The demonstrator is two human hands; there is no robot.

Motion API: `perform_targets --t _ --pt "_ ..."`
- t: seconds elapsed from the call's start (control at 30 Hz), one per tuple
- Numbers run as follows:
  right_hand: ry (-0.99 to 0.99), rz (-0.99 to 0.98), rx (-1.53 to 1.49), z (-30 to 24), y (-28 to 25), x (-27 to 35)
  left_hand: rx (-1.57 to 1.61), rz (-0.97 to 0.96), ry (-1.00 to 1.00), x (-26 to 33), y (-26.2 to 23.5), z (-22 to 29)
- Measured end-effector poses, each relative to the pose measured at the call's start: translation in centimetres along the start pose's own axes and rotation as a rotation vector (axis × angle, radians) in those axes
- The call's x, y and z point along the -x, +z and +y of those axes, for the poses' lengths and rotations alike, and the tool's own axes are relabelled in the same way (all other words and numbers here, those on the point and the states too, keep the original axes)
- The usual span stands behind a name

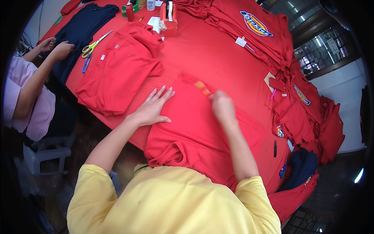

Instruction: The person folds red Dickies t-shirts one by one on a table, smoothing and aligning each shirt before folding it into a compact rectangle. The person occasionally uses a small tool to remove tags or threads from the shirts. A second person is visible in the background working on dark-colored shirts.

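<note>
A red sweatshirt-like garment lies spread in front of me on the red-covered table, its lower part bunched near my body. My left hand rests on its left side, palm down with the fingers stretched out. Over the upper right of the cloth, my right hand is closed and somewhat blurred. Just beyond its fingers shows a smeared orange-yellow patch; whether it is a held tool or part of the garment I cannot tell.
Another red garment lies to the left, with yellow-green scissors and blue snips beside it. A co-worker's hands are over dark cloth. Red garments with printed patches are piled right. A tape dispenser stands behind.
</note>
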State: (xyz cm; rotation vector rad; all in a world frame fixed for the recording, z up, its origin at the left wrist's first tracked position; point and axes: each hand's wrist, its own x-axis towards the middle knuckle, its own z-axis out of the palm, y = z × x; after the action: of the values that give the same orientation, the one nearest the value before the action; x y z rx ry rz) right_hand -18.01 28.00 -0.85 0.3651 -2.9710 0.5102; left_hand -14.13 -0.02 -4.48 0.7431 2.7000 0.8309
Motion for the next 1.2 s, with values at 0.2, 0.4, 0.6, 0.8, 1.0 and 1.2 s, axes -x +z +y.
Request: perform_targets --t 0.2,0.4,0.6,0.8,1.0,1.2 --pt "-0.333 -0.355 -0.147 3.0 -0.6 1.5 0.014 -0.013 -0.019 -0.2 -0.8 0.4" --pt "0.412 0.347 0.312 20.7 -7.0 2.0 0.032 -0.005 -0.025 -0.3 -1.0 1.2" --pt "0.216 0.523 0.445 25.1 -8.6 10.8 -0.223 0.347 0.293 3.5 1.0 1.6" --pt "0.420 -0.421 -0.055 7.7 -10.4 27.1 -0.137 -0.044 0.307 11.7 4.9 7.0" --pt "0.370 -0.370 -0.801 11.6 -12.2 27.8 0.898 -0.492 0.024 4.5 -1.0 9.0" --pt "0.931 0.143 -1.419 11.8 -7.0 30.1 1.795 -0.269 -0.292 5.1 2.5 4.5"
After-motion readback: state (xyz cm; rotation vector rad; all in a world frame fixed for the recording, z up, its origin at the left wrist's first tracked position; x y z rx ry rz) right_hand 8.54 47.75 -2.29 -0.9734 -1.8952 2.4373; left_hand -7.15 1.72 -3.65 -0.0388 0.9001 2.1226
